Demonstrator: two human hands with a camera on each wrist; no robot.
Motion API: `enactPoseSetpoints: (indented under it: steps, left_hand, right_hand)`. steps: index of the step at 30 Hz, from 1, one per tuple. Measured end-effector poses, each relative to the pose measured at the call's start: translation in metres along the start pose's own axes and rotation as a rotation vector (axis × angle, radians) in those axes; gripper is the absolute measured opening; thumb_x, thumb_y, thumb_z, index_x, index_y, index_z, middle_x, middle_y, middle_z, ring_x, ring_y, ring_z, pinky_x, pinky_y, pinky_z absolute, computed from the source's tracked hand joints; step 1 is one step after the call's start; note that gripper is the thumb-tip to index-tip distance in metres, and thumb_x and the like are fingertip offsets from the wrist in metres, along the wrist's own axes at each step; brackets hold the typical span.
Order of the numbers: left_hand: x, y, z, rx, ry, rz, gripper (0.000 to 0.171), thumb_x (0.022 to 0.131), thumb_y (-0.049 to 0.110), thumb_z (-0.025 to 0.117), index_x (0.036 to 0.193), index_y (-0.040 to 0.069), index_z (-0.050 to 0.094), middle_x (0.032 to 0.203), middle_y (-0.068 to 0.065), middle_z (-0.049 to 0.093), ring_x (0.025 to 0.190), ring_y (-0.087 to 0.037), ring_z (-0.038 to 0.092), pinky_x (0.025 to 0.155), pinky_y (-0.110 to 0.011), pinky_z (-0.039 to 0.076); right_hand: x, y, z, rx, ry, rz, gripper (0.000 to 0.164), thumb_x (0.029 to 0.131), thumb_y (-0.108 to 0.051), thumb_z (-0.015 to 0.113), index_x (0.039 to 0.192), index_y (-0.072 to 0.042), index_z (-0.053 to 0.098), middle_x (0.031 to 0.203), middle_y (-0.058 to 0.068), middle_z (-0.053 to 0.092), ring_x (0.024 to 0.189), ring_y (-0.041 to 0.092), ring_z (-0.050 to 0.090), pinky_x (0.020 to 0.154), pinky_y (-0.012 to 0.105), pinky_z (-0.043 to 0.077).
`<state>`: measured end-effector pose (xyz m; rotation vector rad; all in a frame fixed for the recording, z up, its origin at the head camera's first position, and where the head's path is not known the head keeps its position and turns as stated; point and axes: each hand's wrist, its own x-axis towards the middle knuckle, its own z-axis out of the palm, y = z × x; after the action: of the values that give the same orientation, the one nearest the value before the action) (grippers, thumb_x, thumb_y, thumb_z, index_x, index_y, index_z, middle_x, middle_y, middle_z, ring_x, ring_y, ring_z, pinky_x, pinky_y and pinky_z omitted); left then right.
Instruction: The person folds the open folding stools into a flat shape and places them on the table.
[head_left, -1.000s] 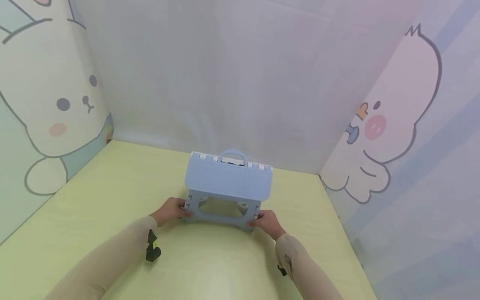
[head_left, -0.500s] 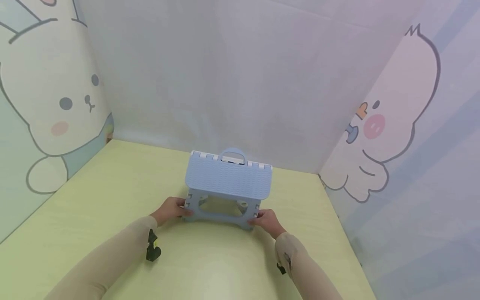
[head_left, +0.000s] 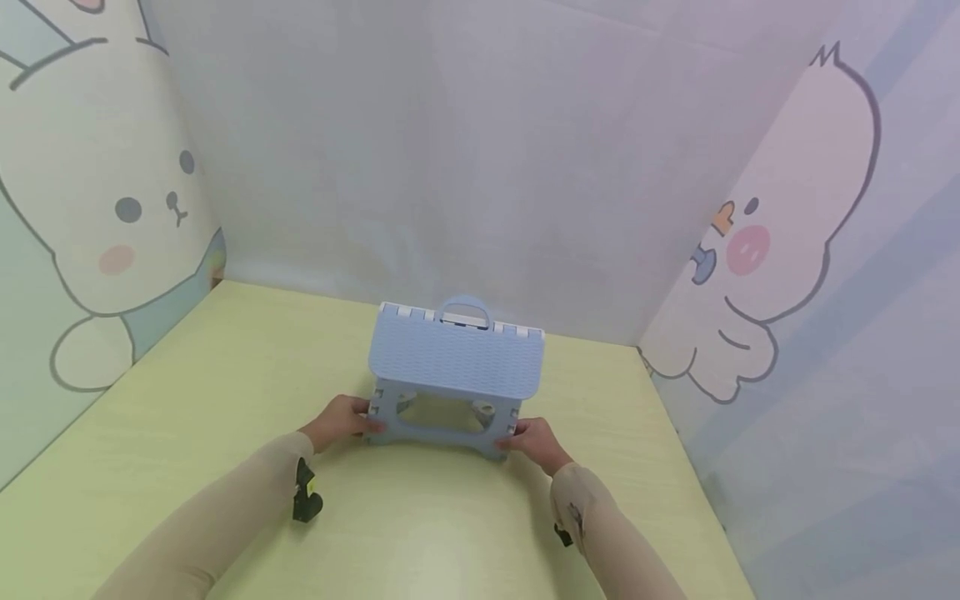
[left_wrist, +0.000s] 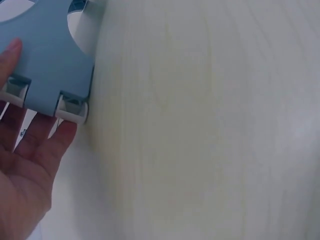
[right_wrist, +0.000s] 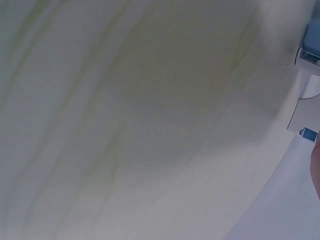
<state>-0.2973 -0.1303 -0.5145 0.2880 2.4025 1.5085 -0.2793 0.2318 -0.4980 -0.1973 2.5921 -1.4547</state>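
A light blue and white folding step stool (head_left: 456, 354) stands unfolded on the table, its textured top tilted toward me and its carry handle (head_left: 465, 307) raised at the back edge. My left hand (head_left: 339, 421) grips the lower left side of the stool's leg panel, thumb in front and fingers behind. In the left wrist view the thumb (left_wrist: 9, 57) lies on the blue panel (left_wrist: 52, 60) while the fingers reach under its white hinges. On the opposite side my right hand (head_left: 536, 444) holds the lower right edge. Only a sliver of that hand (right_wrist: 315, 167) shows in the right wrist view.
The pale yellow table (head_left: 247, 358) spreads around the stool. A grey backdrop (head_left: 420, 167) rises behind it, with cartoon-printed panels at left (head_left: 90, 208) and right (head_left: 810, 250). Black straps (head_left: 305, 493) hang at both sleeves.
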Motion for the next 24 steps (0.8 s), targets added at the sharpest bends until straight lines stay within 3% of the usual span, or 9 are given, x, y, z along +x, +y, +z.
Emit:
enactPoseSetpoints:
  steps: [17, 24]
  left_hand:
    - [0.0031, -0.0009, 0.0007, -0.014, 0.000, 0.013, 0.045, 0.080, 0.015, 0.077, 0.115, -0.009, 0.063, 0.121, -0.025, 0.061, 0.104, -0.034, 0.062, 0.081, -0.042, 0.054]
    - [0.0025, -0.0001, 0.0001, -0.010, -0.006, 0.011, 0.041, 0.080, 0.015, 0.077, 0.112, -0.007, 0.066, 0.115, -0.021, 0.065, 0.091, -0.024, 0.063, 0.075, -0.037, 0.055]
  right_hand:
    - [0.0053, 0.0036, -0.0019, 0.054, -0.024, -0.019, 0.024, 0.070, -0.003, 0.080, 0.089, 0.009, 0.072, 0.092, 0.017, 0.072, 0.084, 0.017, 0.067, 0.073, 0.030, 0.053]
    - [0.0051, 0.0034, -0.0012, 0.040, -0.036, -0.013, 0.024, 0.071, -0.004, 0.080, 0.091, 0.008, 0.072, 0.094, 0.017, 0.072, 0.088, 0.021, 0.068, 0.076, 0.033, 0.054]
